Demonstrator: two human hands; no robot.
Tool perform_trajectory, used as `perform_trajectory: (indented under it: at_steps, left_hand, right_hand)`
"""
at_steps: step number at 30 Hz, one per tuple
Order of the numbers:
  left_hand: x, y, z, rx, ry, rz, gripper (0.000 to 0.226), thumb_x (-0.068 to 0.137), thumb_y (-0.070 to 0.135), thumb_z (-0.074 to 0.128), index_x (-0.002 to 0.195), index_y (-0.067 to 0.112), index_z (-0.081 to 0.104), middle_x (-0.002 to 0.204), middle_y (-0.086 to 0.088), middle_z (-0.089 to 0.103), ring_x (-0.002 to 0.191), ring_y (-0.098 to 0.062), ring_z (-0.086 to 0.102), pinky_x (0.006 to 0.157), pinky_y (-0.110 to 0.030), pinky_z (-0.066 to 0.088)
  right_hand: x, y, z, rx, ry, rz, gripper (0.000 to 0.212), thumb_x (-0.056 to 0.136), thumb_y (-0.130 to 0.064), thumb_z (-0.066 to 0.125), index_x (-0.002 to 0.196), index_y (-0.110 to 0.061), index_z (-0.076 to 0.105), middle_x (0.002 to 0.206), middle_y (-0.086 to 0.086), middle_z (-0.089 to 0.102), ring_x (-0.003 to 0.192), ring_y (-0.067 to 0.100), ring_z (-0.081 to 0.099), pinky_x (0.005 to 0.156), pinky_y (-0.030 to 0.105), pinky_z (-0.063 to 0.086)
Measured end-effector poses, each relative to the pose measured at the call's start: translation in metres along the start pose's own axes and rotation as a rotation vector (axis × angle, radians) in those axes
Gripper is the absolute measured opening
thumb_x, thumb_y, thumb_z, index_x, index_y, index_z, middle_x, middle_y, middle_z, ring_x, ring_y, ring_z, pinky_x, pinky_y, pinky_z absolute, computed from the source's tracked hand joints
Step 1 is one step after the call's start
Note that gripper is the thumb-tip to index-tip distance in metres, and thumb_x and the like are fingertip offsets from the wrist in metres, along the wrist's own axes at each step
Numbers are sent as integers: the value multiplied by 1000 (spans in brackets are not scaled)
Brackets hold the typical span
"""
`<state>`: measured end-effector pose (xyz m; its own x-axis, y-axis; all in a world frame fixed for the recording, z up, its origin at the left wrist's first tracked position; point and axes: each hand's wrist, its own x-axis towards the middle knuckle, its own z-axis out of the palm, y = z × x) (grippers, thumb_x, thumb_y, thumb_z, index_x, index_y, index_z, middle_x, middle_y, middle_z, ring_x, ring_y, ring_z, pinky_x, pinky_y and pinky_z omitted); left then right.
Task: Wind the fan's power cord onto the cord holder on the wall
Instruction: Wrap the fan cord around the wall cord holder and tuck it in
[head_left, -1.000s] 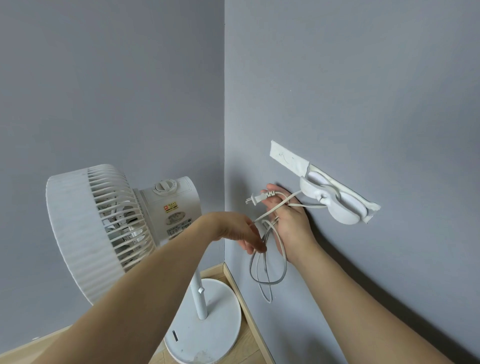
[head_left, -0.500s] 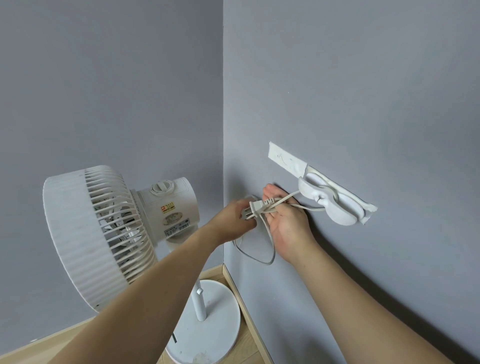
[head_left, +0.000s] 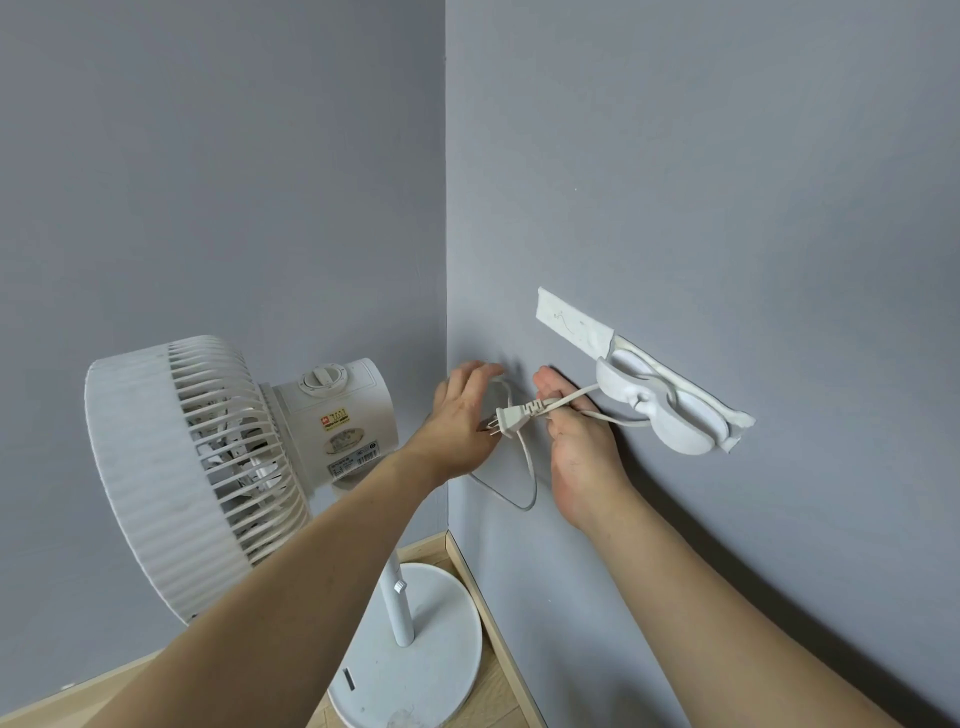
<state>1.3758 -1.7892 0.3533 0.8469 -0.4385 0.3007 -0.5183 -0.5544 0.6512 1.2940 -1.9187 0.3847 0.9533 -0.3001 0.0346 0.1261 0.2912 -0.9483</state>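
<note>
Right hand (head_left: 579, 441): fingers curled shut around the power cord (head_left: 574, 399) just behind the plug (head_left: 511, 417), likely pinning the wound turns taut.
Left hand (head_left: 462, 415): fingers spread open, gripping nothing; the plug's prongs sit just beside its palm, a slack loop (head_left: 522, 488) hanging under it.
Power cord: runs from the right fingers up into the cord holder (head_left: 660, 410), already partly wrapped.
Cord holder: taped to the wall (head_left: 727, 208), just beyond the right fingertips.
Fan (head_left: 208, 467): left of both hands, apart.
</note>
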Motion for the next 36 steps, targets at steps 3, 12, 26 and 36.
perform_trajectory:
  at_steps: [3, 12, 26, 36]
  left_hand:
    - [2, 2, 0, 19, -10, 12, 44, 89, 8, 48, 130, 26, 51, 144, 4, 33, 131, -24, 24, 106, -38, 35]
    - [-2, 5, 2, -73, 57, 74, 52, 77, -13, 32, 107, 17, 62, 139, 1, 41, 121, -27, 38, 98, -32, 34]
    - [4, 24, -33, -522, -266, -325, 29, 50, 7, 41, 74, 12, 55, 68, -2, 54, 59, -13, 47, 47, -19, 34]
    - [24, 36, -56, -553, -84, -345, 21, 91, 7, 46, 73, 11, 55, 77, -3, 58, 64, -18, 56, 57, -29, 35]
  right_hand:
    - [-1, -1, 0, 10, -8, -8, 25, 94, -17, 53, 103, -38, 64, 125, -20, 59, 119, -3, 50, 93, 17, 35]
    - [-8, -4, 5, -93, 88, 5, 21, 94, -20, 55, 96, -35, 69, 115, -16, 64, 106, 7, 59, 76, 18, 41]
    - [-8, -11, 9, -102, 165, 76, 19, 96, -17, 53, 96, -30, 67, 107, -8, 65, 92, 10, 62, 73, 17, 48]
    - [-16, -23, 8, -185, 87, 158, 9, 88, -25, 59, 79, -28, 60, 89, -2, 60, 87, 18, 53, 83, 35, 40]
